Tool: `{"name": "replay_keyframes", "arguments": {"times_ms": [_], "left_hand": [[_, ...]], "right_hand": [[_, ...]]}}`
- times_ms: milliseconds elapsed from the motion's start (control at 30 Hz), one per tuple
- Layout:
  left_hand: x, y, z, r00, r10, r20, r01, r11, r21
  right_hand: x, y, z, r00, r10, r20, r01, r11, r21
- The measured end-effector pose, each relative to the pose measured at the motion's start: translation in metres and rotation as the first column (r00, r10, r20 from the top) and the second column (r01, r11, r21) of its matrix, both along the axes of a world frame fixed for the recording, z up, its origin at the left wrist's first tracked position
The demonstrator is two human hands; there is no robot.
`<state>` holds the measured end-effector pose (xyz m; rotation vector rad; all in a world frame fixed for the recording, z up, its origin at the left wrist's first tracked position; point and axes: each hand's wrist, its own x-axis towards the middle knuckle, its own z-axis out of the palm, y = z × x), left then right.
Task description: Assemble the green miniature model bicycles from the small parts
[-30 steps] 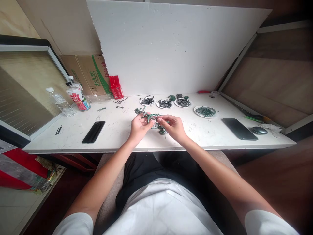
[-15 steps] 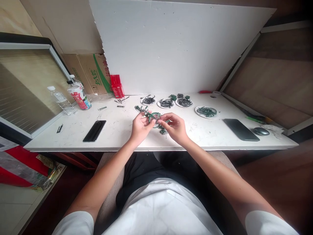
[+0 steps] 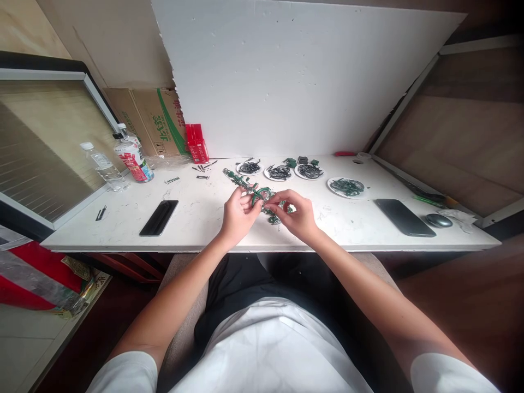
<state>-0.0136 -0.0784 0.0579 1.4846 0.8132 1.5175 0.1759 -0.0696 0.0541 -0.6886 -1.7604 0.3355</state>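
Note:
A small green model bicycle (image 3: 234,177) is held above the front middle of the table, tilted with one end up to the left. My left hand (image 3: 239,218) is closed around its lower part, thumb near the wheel. The spoked wheel (image 3: 263,195) faces up between both hands. My right hand (image 3: 298,217) is closed in a pinch at the wheel's centre; its fingertips hide whether a tiny part is there too. Under the right hand, more green model parts (image 3: 274,220) lie on the table, partly hidden.
Several white plates with dark and green parts, one plate (image 3: 331,190) at right, stand behind my hands. Phones (image 3: 159,218) (image 3: 405,217) lie left and right, with a mouse (image 3: 439,220) beside the right one. Bottles (image 3: 135,161), a red box (image 3: 197,144) and loose small parts (image 3: 202,177) are left.
The model bicycle has turned slightly, its left end shifting up and left. My right hand has moved slightly right, its fingers still at the wheel.

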Motion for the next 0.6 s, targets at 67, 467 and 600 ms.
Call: {"name": "replay_keyframes", "arguments": {"times_ms": [67, 467, 600], "left_hand": [[-0.0002, 0.0009, -0.0019, 1.000, 0.003, -0.010, -0.003, 1.000, 0.006], [-0.0010, -0.0017, -0.0021, 0.997, 0.019, -0.070, -0.015, 0.998, 0.055], [-0.0003, -0.0049, 0.0001, 0.994, 0.042, -0.100, -0.032, 0.995, 0.097]], "right_hand": [[0.0009, -0.0002, 0.0008, 1.000, -0.008, 0.021, 0.008, 1.000, 0.010], [-0.0039, -0.0007, 0.0010, 0.982, 0.071, -0.177, -0.114, 0.962, -0.249], [-0.0051, 0.0027, 0.0008, 0.959, 0.108, -0.263, -0.188, 0.935, -0.302]]}}
